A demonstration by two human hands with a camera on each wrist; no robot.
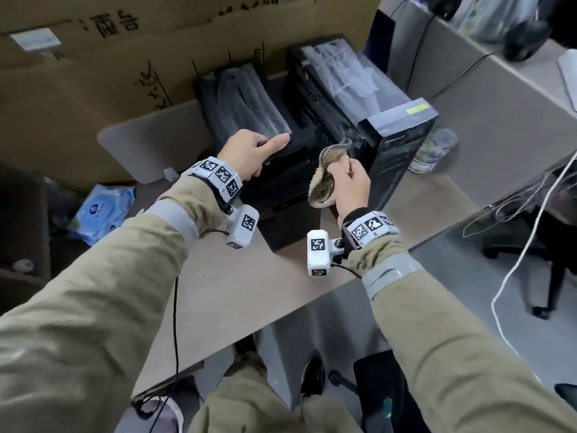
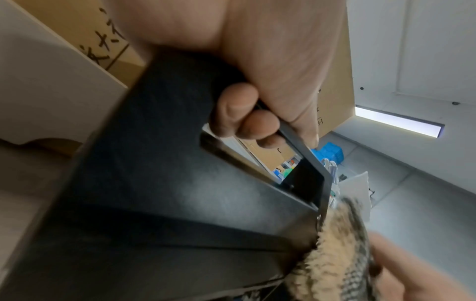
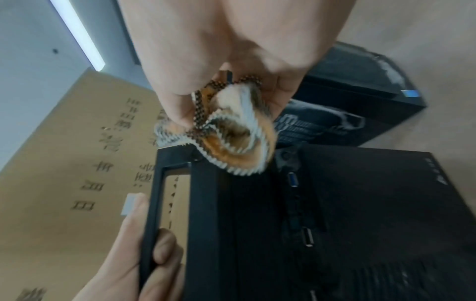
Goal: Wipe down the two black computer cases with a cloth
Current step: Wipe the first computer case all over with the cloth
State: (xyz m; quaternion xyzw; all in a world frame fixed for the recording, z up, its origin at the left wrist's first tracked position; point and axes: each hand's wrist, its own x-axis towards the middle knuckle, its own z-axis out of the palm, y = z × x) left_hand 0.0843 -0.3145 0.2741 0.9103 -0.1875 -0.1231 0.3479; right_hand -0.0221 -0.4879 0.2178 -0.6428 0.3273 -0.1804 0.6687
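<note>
Cardboard boxes [image 1: 93, 73] wall off the back and left of the counter [image 1: 249, 292]; its front edge and right side lie open. Two black cases stand side by side near the back. Right case [image 1: 359, 98]: taller, top streaked pale with dust. Left case [image 1: 249, 98]: ribbed top, frame handle at its front. Left hand [image 1: 249, 154] curls round that handle, thumb along the top. Right hand [image 1: 349, 182] grips a bunched tan cloth [image 1: 324, 179], held between the cases at the left case's front corner.

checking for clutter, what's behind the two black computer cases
A big cardboard box with printed characters stands behind the computer cases. Its lower part is hidden by them.
</note>
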